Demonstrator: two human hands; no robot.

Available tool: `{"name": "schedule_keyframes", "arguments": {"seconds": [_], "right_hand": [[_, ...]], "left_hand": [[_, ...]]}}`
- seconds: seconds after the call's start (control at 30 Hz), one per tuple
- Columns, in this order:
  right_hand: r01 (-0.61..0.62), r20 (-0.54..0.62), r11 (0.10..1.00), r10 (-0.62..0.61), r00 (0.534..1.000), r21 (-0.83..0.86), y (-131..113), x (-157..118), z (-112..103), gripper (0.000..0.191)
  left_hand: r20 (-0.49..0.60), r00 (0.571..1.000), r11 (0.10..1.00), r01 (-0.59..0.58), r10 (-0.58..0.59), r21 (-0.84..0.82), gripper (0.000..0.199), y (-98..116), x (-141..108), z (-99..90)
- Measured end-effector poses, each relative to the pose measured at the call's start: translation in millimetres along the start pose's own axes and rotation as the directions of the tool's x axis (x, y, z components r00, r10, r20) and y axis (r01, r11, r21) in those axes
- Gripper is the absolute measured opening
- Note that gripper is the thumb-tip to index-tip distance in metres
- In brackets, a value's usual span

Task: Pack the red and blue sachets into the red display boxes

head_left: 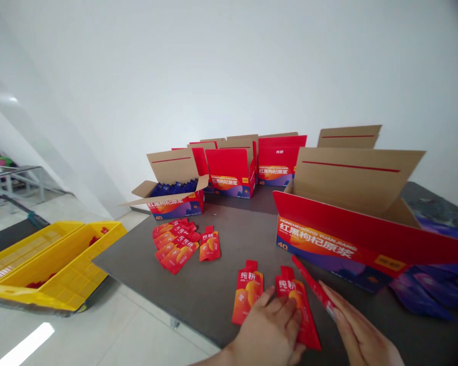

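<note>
Near the front edge of the grey table [221, 284], my left hand [269, 328] lies palm down with its fingers over a red pouch [307, 325]. Its index finger reaches the edge of another red pouch [246, 292] lying flat beside it. My right hand [356, 325] holds a third red pouch [313, 284] tilted on edge, thumb against one side. That pouch leans above the table, in front of the large open red and blue box [324, 241]. A single red pouch [209, 245] lies farther back, beside a fanned group of several red pouches [177, 249].
An open box [179, 206] with blue pouches [173, 188] stands at the table's back left; several red boxes [229, 173] are behind. Blue-purple pouches [427, 292] lie at the right. Yellow crates [64, 269] stand lower left. Another person [2, 160] is far left.
</note>
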State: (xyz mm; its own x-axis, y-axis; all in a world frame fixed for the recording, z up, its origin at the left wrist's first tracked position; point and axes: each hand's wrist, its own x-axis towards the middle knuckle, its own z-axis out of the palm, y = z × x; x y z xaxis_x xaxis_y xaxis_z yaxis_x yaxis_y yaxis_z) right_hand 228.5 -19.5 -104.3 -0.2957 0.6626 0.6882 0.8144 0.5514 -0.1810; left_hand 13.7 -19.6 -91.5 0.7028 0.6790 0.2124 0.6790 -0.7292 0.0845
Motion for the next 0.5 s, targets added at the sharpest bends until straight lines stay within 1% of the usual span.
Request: {"name": "schedule_keyframes", "arguments": {"seconds": [0.07, 0.1, 0.13, 0.17, 0.23, 0.3, 0.33, 0.4, 0.47, 0.5], "right_hand": [[0.143, 0.013, 0.982, -0.142, 0.990, -0.124, -4.5, -2.3, 0.5, 0.035], [0.224, 0.028, 0.956, -0.223, 0.974, -0.191, -8.1, -3.3, 0.9, 0.038], [0.291, 0.049, 0.923, -0.289, 0.956, -0.250, -12.4, -4.4, 1.5, 0.040], [0.334, 0.070, 0.894, -0.328, 0.942, -0.300, -17.1, -5.4, 2.1, 0.041], [0.348, 0.110, 0.865, -0.331, 0.937, -0.361, -26.3, -7.3, 3.7, 0.040], [0.320, 0.137, 0.861, -0.289, 0.947, -0.395, -33.6, -8.6, 5.4, 0.043], [0.312, 0.146, 0.860, -0.276, 0.950, -0.404, -36.3, -8.9, 6.2, 0.044], [0.305, 0.147, 0.857, -0.268, 0.952, -0.415, -40.0, -8.7, 7.5, 0.043], [0.310, 0.159, 0.855, -0.268, 0.950, -0.416, -42.3, -7.9, 8.5, 0.043], [0.315, 0.169, 0.855, -0.268, 0.949, -0.412, -43.1, -7.5, 8.8, 0.043]], "left_hand": [[-0.014, 1.000, 1.000, 0.013, -0.013, 0.005, 0.046, 8.7, 0.8, 4.5], [-0.019, 0.999, 0.999, 0.037, -0.037, -0.001, 0.045, 12.3, 1.2, 4.2], [-0.025, 0.998, 0.998, 0.062, -0.062, -0.020, 0.044, 14.9, 1.5, 1.9], [-0.032, 0.996, 0.995, 0.079, -0.081, -0.056, 0.043, 16.6, 1.3, -2.1], [-0.047, 0.993, 0.983, 0.102, -0.110, -0.152, 0.043, 16.4, -1.9, -14.5], [-0.050, 0.987, 0.967, 0.140, -0.154, -0.213, 0.042, 11.8, -10.2, -29.0], [-0.051, 0.980, 0.961, 0.179, -0.194, -0.212, 0.042, 8.2, -16.5, -35.4], [-0.061, 0.949, 0.942, 0.297, -0.309, -0.153, 0.048, -0.5, -32.2, -43.7], [-0.077, 0.904, 0.906, 0.415, -0.421, -0.086, 0.059, -9.2, -48.8, -44.4], [-0.081, 0.885, 0.889, 0.454, -0.458, -0.064, 0.063, -12.7, -56.0, -42.2]]}}
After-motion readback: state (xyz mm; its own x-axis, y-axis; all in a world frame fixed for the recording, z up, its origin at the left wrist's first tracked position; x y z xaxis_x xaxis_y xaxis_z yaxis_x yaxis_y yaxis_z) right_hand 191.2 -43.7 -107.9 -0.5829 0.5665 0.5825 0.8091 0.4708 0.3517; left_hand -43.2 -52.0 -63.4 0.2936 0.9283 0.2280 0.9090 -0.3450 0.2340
